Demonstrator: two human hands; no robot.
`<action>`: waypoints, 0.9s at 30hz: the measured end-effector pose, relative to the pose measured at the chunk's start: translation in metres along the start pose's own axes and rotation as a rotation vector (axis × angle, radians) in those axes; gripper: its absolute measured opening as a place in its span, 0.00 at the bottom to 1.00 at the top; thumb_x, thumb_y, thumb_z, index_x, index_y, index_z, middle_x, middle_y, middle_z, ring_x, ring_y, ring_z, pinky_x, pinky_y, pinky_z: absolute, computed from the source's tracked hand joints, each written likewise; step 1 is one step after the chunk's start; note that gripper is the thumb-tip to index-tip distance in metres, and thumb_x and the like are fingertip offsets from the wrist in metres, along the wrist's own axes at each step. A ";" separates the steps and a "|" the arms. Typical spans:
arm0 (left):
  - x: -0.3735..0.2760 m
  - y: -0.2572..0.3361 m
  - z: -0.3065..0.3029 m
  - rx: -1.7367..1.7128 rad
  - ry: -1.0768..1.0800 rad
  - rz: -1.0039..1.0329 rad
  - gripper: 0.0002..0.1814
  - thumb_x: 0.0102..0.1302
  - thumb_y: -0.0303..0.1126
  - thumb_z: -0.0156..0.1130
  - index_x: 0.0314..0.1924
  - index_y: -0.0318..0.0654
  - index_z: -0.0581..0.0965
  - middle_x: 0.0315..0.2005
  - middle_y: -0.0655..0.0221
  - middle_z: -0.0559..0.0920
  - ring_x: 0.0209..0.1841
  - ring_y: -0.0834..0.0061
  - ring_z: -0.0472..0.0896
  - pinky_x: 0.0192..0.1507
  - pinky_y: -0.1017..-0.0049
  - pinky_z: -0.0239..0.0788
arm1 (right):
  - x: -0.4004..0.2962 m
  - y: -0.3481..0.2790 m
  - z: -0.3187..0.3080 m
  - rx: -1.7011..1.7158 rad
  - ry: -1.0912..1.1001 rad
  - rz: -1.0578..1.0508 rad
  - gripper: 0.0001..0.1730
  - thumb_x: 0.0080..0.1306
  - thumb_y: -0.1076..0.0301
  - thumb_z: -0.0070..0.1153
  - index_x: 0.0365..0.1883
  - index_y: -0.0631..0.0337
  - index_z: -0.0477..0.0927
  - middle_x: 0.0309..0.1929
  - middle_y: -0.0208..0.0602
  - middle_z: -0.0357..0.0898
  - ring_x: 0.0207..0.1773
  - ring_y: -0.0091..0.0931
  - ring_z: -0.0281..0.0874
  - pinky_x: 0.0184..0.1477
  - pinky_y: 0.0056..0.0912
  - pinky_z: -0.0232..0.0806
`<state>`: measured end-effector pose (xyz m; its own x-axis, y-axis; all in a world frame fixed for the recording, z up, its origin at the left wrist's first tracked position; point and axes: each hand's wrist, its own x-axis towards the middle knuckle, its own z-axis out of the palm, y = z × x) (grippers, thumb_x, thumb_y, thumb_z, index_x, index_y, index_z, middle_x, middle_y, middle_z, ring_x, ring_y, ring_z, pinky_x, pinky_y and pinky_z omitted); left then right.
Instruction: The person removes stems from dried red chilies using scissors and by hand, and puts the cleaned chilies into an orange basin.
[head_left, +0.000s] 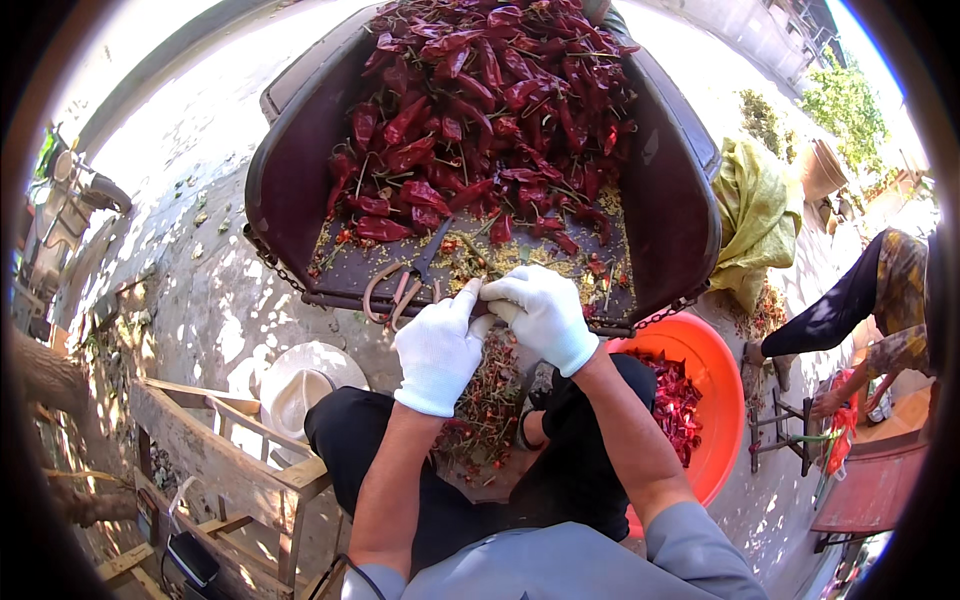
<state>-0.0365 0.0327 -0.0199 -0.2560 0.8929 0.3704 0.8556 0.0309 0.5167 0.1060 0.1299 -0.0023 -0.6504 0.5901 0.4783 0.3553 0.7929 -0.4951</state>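
Note:
My left hand (444, 352) and my right hand (544, 315), both in white knit gloves, meet at the front edge of a cart bed (667, 202). Their fingertips pinch together around a small dark red piece (481, 307), apparently a chili pepper, mostly hidden by the gloves. Just left of them, scissors (420, 271) with wide loop handles lie on the bed's front lip, blades pointing inward. Beyond my hands rises a large heap of dried red chili peppers (480, 112) with stems. Loose yellow seeds (551, 262) and bits of stem cover the bed near the edge.
An orange basin (724, 420) holding red peppers stands by my right knee. Stem scraps (487, 405) lie between my feet. A pale hat (300, 390) and a wooden frame (217, 450) are at left. A yellow-green sack (757, 217) and another seated person (892, 300) are at right.

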 end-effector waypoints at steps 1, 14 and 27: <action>0.001 0.000 0.001 -0.024 0.002 -0.001 0.25 0.60 0.41 0.70 0.58 0.49 0.80 0.32 0.68 0.85 0.35 0.65 0.85 0.35 0.65 0.75 | 0.000 0.000 -0.001 0.000 0.018 -0.013 0.07 0.57 0.67 0.66 0.35 0.49 0.87 0.32 0.31 0.82 0.38 0.36 0.81 0.42 0.38 0.73; -0.006 -0.002 -0.017 -0.298 -0.002 -0.168 0.14 0.62 0.35 0.70 0.46 0.40 0.83 0.33 0.60 0.86 0.36 0.60 0.86 0.39 0.66 0.75 | -0.006 -0.022 0.008 0.459 0.046 0.280 0.15 0.60 0.77 0.66 0.47 0.60 0.87 0.41 0.43 0.88 0.41 0.30 0.89 0.44 0.28 0.78; -0.001 -0.007 -0.012 -0.362 -0.023 -0.162 0.11 0.61 0.29 0.70 0.41 0.33 0.81 0.26 0.62 0.83 0.27 0.70 0.80 0.35 0.71 0.72 | -0.004 -0.013 0.019 1.049 0.080 0.562 0.09 0.64 0.78 0.64 0.44 0.67 0.85 0.40 0.36 0.88 0.42 0.21 0.85 0.45 0.24 0.76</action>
<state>-0.0475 0.0265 -0.0145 -0.3610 0.8995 0.2460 0.5902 0.0162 0.8071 0.0908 0.1146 -0.0116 -0.5219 0.8525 0.0302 -0.1694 -0.0689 -0.9831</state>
